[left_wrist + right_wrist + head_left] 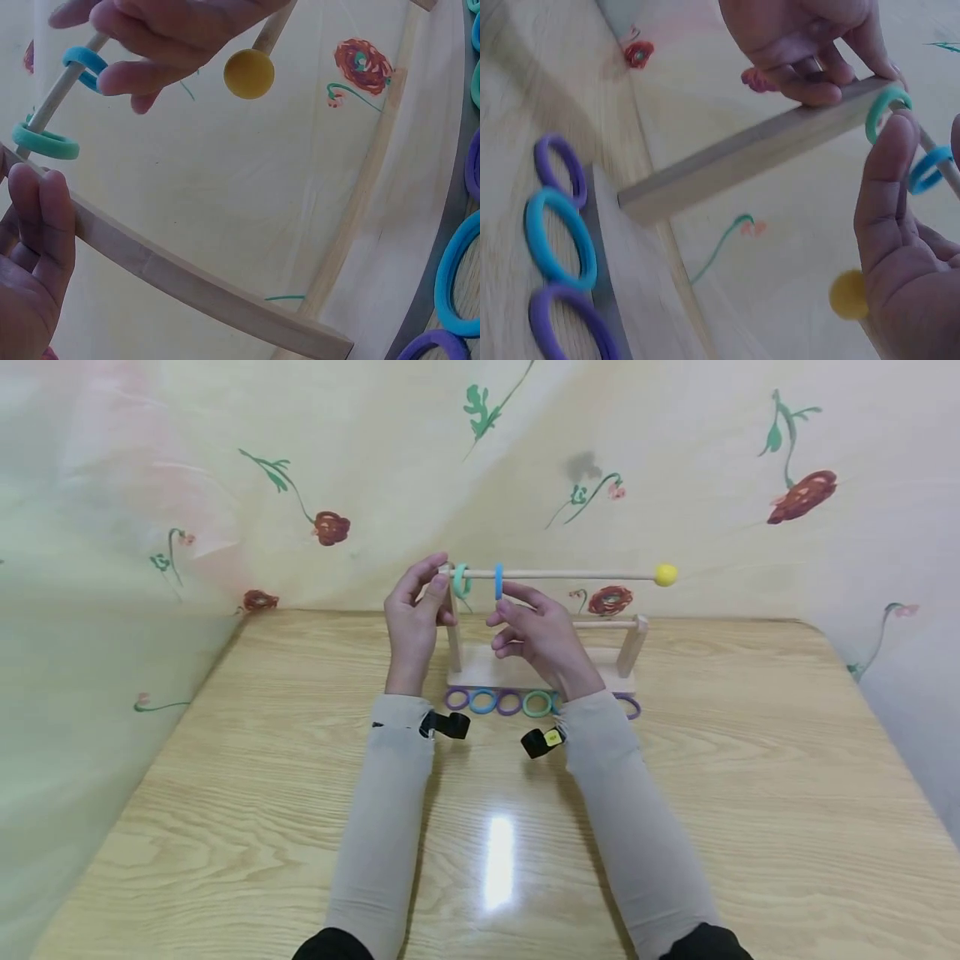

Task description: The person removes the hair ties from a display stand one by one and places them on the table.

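My left hand [414, 622] grips the top of an upright post of the wooden rack [487, 668], where the upper rod [570, 575] starts. Just beside those fingers, a mint-green hair tie [458, 583] hangs on the rod. Farther along it hangs a blue hair tie [498, 582]. My right hand [543, 635] is at the blue hair tie, with a fingertip touching or very close to it in the left wrist view; the fingers are loosely bent. A yellow ball [666, 575] caps the rod's right end.
Along the rack's front edge lies a row of purple [508, 702], blue [483, 701] and green [537, 703] hair ties, partly hidden by my right wrist. A lower rod ends at a short right post [633, 643]. Behind the wooden table [750, 735] hangs a flowered cloth [390, 460].
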A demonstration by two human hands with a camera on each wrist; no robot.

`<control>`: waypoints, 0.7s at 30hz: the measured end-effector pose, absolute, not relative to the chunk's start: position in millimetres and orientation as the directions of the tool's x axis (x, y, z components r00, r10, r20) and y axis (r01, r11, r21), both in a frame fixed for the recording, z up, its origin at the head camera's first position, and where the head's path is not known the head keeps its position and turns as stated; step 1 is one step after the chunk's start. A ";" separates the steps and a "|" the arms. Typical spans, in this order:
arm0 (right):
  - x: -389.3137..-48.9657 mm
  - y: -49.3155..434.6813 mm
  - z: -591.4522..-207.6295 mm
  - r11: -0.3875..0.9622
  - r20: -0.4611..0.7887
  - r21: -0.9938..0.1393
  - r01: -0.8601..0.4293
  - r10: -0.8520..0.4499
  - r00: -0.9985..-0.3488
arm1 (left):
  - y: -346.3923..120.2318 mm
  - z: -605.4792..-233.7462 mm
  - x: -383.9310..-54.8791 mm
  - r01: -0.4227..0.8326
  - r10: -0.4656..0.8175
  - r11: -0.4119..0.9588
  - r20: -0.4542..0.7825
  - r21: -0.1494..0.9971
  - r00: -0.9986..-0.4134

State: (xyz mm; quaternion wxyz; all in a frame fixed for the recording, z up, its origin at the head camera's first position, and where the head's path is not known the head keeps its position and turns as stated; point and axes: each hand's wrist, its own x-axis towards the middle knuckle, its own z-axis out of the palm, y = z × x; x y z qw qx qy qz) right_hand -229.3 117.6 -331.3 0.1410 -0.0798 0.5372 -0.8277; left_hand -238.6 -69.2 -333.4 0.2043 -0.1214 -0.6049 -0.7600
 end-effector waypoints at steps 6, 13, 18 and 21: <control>-235.8 106.5 -332.6 -0.448 -0.028 -0.882 0.147 -0.260 -0.965 | -68.8 -334.5 -239.3 0.460 -0.163 -0.189 0.434 0.868 -0.886; -236.7 104.8 -332.0 -0.481 0.010 -0.873 0.078 -0.178 -0.984 | -68.4 -335.2 -239.6 0.463 -0.162 -0.189 0.437 0.866 -0.885; -237.0 105.7 -332.2 -0.467 0.008 -0.881 0.071 -0.166 -0.986 | -68.5 -335.5 -239.2 0.471 -0.161 -0.174 0.447 0.865 -0.880; -236.9 106.7 -332.9 -0.435 -0.007 -0.897 0.078 -0.162 -0.987 | -68.2 -335.3 -238.9 0.473 -0.160 -0.174 0.449 0.864 -0.879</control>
